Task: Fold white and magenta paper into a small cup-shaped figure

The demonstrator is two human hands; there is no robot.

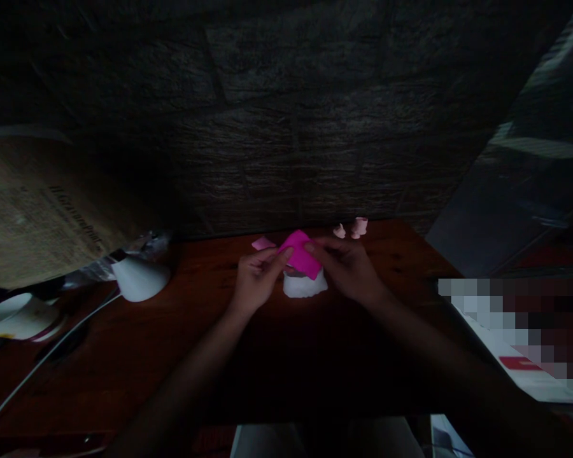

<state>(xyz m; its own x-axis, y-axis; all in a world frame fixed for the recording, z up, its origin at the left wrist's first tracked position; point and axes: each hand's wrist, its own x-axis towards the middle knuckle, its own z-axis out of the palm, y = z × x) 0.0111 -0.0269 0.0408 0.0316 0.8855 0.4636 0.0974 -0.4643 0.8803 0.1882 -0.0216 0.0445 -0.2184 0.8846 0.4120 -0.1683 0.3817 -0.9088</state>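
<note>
Both my hands meet over the middle of a dark wooden table (181, 343). My left hand (258, 275) and my right hand (348, 264) pinch a bright magenta piece of paper (300, 253) between their fingers, holding it just above a white lump (305, 286) that rests on the table. A small pale pink scrap (263, 243) lies just behind my left hand. Two small pink pieces (353, 228) stand near the wall behind my right hand.
A white lamp head (138, 277) with its cable (38, 372) lies at the left, beside a white dish (14, 316) and crumpled newspaper (42, 210). A dark brick wall stands behind the table. White papers (520, 369) lie at the right edge.
</note>
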